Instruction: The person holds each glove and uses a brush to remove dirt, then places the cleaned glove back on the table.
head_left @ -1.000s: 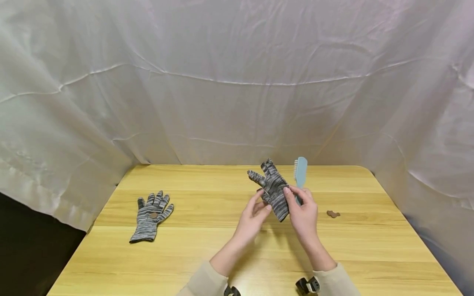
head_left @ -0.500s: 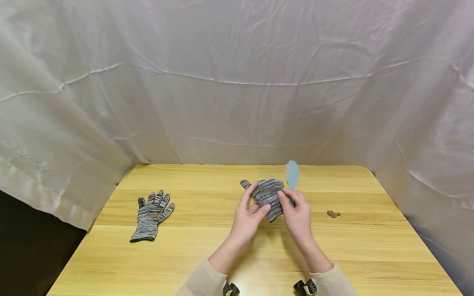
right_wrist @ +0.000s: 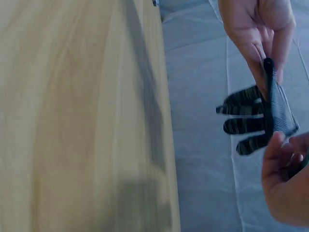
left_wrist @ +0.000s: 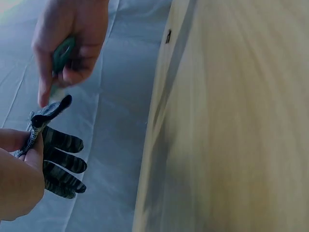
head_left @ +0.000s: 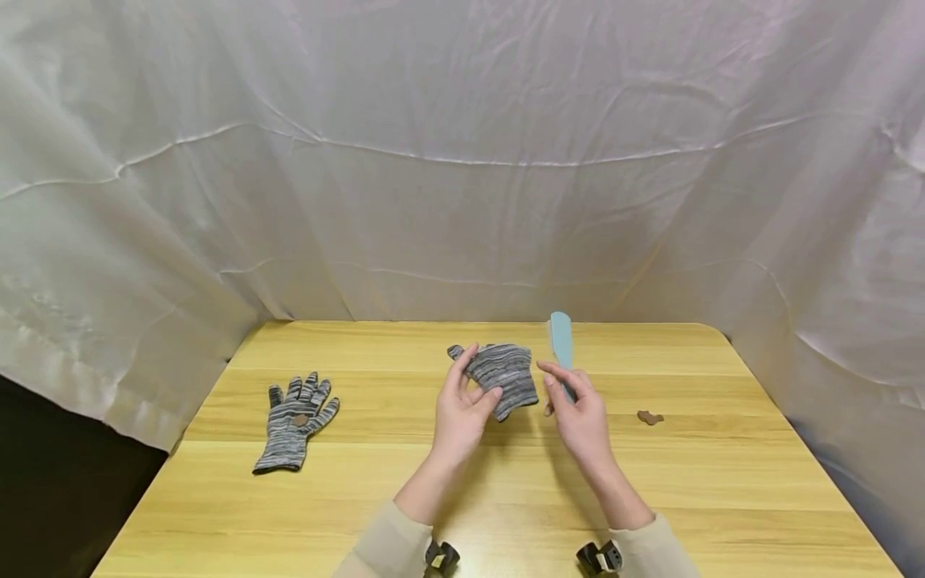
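A grey-and-black striped knit glove (head_left: pixel 509 373) is held above the table by my left hand (head_left: pixel 462 409), thumb on the near face and fingers at its left edge. Its knit fingers hang below the palm in the left wrist view, where the glove (left_wrist: pixel 63 159) shows from the side. My right hand (head_left: pixel 581 417) grips the handle of a light blue brush (head_left: pixel 560 337), its head pointing up and away. In the head view a small gap separates the right fingertips from the glove's edge. The bristles are mostly hidden from the head view.
A matching striped glove (head_left: pixel 285 448) lies flat on the left of the wooden table (head_left: pixel 390 514), with a brown patch (head_left: pixel 299 420) on its palm. Brown flat scraps (head_left: pixel 650 417) lie right of my right hand. Pale curtains (head_left: pixel 462 217) rise behind the table.
The glove has swung from upright to sideways and moved left with my left hand. My right hand has let go of the glove and still holds the brush.
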`<action>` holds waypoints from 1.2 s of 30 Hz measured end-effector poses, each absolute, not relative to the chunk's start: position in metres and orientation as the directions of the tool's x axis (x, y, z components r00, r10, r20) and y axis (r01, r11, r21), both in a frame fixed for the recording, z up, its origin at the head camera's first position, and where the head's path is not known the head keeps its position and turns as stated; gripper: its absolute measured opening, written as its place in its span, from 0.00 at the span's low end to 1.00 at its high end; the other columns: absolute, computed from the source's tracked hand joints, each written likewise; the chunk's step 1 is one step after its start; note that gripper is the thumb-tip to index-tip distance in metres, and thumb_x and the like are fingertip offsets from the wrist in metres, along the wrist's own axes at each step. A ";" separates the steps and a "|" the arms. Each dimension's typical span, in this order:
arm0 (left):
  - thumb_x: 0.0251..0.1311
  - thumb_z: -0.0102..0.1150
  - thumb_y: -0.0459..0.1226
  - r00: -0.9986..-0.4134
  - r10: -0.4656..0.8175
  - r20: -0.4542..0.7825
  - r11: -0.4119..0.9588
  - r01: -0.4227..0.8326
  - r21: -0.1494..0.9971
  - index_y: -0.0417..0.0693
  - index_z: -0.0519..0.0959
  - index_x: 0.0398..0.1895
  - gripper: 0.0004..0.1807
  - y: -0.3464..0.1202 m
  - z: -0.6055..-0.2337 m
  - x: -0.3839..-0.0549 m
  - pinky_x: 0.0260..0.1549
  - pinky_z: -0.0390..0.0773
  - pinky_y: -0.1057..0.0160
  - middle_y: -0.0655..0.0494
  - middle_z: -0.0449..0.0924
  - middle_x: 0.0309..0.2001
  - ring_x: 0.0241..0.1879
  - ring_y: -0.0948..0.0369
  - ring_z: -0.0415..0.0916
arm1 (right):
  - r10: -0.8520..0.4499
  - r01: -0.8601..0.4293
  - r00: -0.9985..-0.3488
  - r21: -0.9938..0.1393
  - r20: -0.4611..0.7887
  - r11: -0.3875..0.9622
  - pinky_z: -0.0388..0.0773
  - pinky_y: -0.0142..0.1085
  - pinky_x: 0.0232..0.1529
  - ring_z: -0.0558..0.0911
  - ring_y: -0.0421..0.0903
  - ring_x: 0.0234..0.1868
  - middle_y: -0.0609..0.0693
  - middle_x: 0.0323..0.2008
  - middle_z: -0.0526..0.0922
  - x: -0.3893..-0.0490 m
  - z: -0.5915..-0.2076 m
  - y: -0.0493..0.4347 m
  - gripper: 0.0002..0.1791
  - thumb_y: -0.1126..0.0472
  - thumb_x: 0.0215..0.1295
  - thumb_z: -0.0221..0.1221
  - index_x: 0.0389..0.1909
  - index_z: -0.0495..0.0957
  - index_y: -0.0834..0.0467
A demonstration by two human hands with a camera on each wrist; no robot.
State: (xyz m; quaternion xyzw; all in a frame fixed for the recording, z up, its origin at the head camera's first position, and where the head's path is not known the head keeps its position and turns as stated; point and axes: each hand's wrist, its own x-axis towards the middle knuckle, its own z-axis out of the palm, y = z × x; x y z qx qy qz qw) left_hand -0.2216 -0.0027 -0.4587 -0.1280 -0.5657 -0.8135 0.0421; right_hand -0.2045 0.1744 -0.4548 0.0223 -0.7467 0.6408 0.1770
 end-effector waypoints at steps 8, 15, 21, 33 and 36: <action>0.58 0.54 0.12 -0.970 0.005 0.243 -0.389 0.222 0.894 0.35 0.61 0.78 0.41 -0.016 -0.453 -0.228 0.54 0.84 0.58 0.31 0.66 0.72 0.63 0.35 0.76 | 0.070 -0.377 -0.917 -0.911 0.392 0.165 0.64 0.27 0.18 0.65 0.35 0.20 0.53 0.29 0.68 -0.202 -0.447 0.178 0.21 0.65 0.82 0.49 0.71 0.72 0.61; 0.59 0.54 0.13 -0.975 -0.015 0.222 -0.368 0.212 0.905 0.36 0.67 0.75 0.38 -0.019 -0.452 -0.230 0.55 0.84 0.58 0.31 0.68 0.72 0.64 0.38 0.76 | -0.033 -0.416 -0.906 -0.872 0.423 0.257 0.76 0.22 0.33 0.80 0.41 0.38 0.67 0.50 0.79 -0.197 -0.447 0.173 0.26 0.67 0.80 0.52 0.76 0.66 0.58; 0.60 0.54 0.13 -0.979 -0.003 0.203 -0.347 0.191 0.918 0.37 0.65 0.76 0.39 -0.020 -0.452 -0.230 0.54 0.84 0.58 0.33 0.66 0.73 0.62 0.38 0.77 | -0.145 -0.519 -0.854 -0.801 0.499 0.298 0.67 0.25 0.68 0.72 0.58 0.70 0.65 0.74 0.68 -0.197 -0.452 0.167 0.28 0.71 0.78 0.51 0.77 0.66 0.61; 0.62 0.55 0.16 -0.986 0.083 0.144 -0.321 0.111 0.941 0.40 0.59 0.80 0.42 -0.025 -0.448 -0.229 0.54 0.83 0.61 0.35 0.61 0.77 0.62 0.40 0.78 | -0.241 -0.623 -0.780 -0.678 0.578 0.391 0.73 0.29 0.66 0.79 0.56 0.63 0.64 0.67 0.77 -0.196 -0.461 0.159 0.30 0.73 0.73 0.56 0.75 0.69 0.61; 0.62 0.54 0.16 -0.984 0.108 0.144 -0.323 0.102 0.941 0.40 0.58 0.81 0.42 -0.025 -0.448 -0.229 0.55 0.83 0.61 0.34 0.60 0.77 0.63 0.40 0.77 | -0.260 -0.619 -0.783 -0.671 0.565 0.407 0.82 0.32 0.52 0.83 0.46 0.47 0.60 0.60 0.82 -0.196 -0.463 0.159 0.30 0.72 0.73 0.56 0.75 0.69 0.60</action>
